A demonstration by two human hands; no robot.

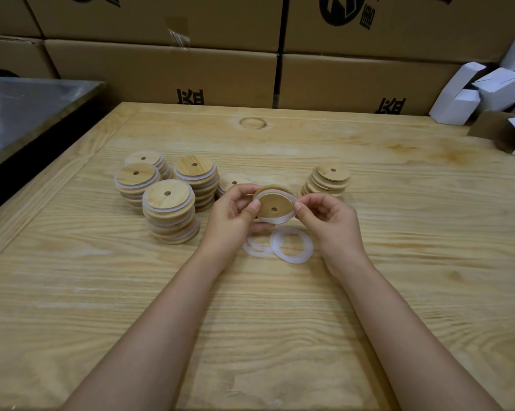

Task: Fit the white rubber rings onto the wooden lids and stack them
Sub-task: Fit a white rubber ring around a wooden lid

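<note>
Above the pale wooden table [369, 292], the left hand [231, 213] and right hand [324, 216] are pinching opposite edges of a round wooden lid [275, 204], apparently bracing it while thumbs are seating the white rubber ring [277, 219] around its rim.

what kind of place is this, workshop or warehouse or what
Most likely a warehouse packing area or stockroom. Cardboard boxes are stacked in a wall behind the wooden table, many identical wooden lids sit in stacks on it, and small white cartons are piled at the right.
</note>
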